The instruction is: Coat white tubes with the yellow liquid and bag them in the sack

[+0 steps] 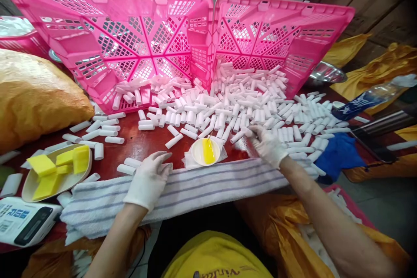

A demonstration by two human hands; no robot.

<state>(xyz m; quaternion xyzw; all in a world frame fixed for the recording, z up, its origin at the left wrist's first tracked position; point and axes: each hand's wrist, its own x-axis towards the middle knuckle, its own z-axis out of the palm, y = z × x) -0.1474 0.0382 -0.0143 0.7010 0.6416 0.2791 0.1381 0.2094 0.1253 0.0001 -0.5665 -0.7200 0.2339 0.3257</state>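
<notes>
Bowl (196,153) between my left hand (146,182) and right hand (269,147), presumably for easy reach; both half-curled, contents unclear.

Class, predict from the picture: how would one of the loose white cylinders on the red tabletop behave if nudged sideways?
A white cylinder would probably roll, being round-sided and lying on its side on the red tabletop. It seems fairly stiff, since similar ones look straight even when piled.

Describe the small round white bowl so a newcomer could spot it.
Find the striped white towel on the red table. Just beyond its middle sits the round white bowl. Unlike the oval cream dish of yellow blocks at far left, it holds one yellow strip.
</notes>
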